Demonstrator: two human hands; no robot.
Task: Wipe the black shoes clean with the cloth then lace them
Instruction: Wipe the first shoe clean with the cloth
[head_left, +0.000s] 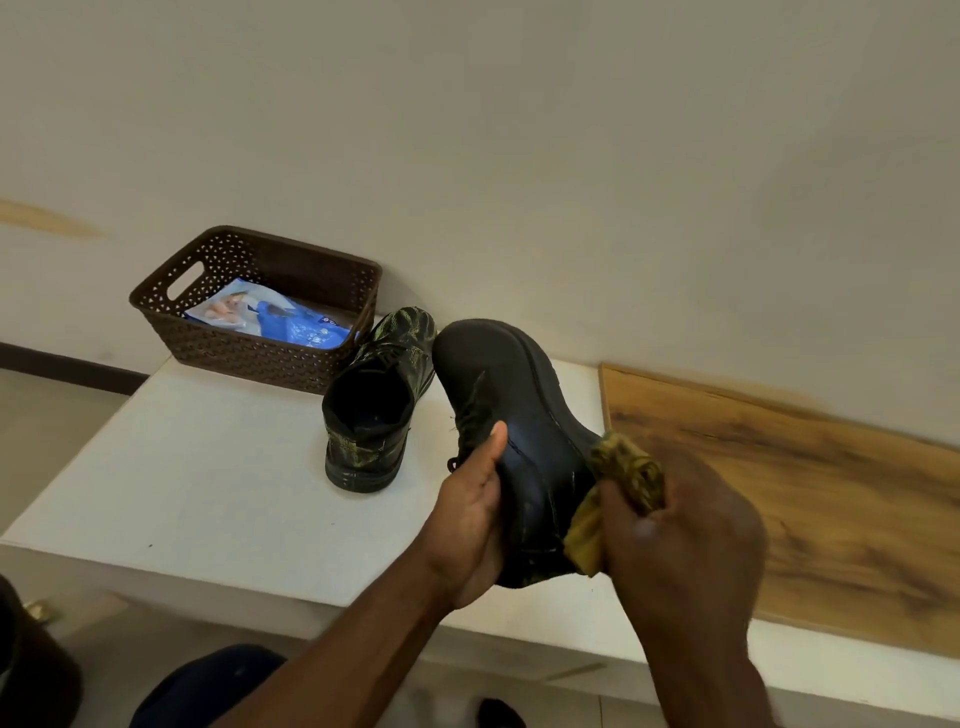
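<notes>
left hand (475, 512) clamps shoe (519, 441) aloft, side exposed for wiping | right hand (680, 525) grip bunched round cloth (621, 475) against it | second shoe (374, 400) waits on worktop (208, 467)

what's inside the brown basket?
In the brown basket lies a blue and white plastic packet, leaning toward the near wall. Its print is too blurred to read, and anything under it is covered.

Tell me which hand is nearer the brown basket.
Left. The left hand grips the held shoe, on the side toward the brown basket. The right hand, gripping the cloth, is on the shoe's far side.
</notes>
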